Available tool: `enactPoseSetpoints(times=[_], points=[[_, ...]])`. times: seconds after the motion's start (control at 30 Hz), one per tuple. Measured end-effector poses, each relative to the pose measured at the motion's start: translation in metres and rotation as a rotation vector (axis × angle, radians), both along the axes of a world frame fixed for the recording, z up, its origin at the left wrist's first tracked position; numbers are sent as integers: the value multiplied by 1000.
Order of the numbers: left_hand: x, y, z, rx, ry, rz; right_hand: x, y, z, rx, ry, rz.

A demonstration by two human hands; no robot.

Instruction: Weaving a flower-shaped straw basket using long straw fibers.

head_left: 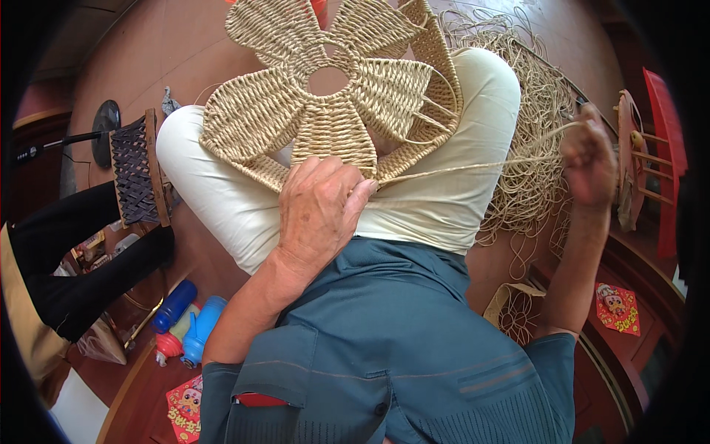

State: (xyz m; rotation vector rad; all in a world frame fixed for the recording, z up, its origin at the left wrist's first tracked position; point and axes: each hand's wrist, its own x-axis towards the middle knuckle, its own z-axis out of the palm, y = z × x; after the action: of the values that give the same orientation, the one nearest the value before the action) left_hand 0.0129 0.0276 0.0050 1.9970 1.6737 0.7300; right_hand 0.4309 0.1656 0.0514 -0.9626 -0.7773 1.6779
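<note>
A flower-shaped piece woven of straw-coloured cord (259,111) rests on my lap, with petals around a round hole and a woven rim band (436,140) curving along its right and lower sides. My left hand (316,196) presses on the lower rim at the tip of the bottom petal, its fingers curled over the edge. From there a strand of cord (458,169) runs taut to the right. My right hand (590,159), raised out to the right, is closed on that cord and slightly blurred. Loose cord loops stand between the right petal and the rim.
A large tangled heap of cord (529,148) lies on the floor to the right, near a red chair (658,163). Left are a woven-strap stool (137,170), a seated person's dark-clad legs (96,237), and blue bottles (200,329). A small woven piece (514,314) lies behind my right elbow.
</note>
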Motion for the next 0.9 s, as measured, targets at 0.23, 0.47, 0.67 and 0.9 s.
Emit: enactPoseSetpoints(times=[0.23,0.47,0.67,0.9], points=[[6,3,-1,-30,47,-2,53,93,51,240,-133,19],[10,-2,-6,-13,86,72,-117,11,56,1060,-1716,-195],[15,1,-8,1,60,59,-196,-89,-9,749,-1194,438],[15,-1,-10,10,58,69,-211,-97,-27,667,-1166,522]])
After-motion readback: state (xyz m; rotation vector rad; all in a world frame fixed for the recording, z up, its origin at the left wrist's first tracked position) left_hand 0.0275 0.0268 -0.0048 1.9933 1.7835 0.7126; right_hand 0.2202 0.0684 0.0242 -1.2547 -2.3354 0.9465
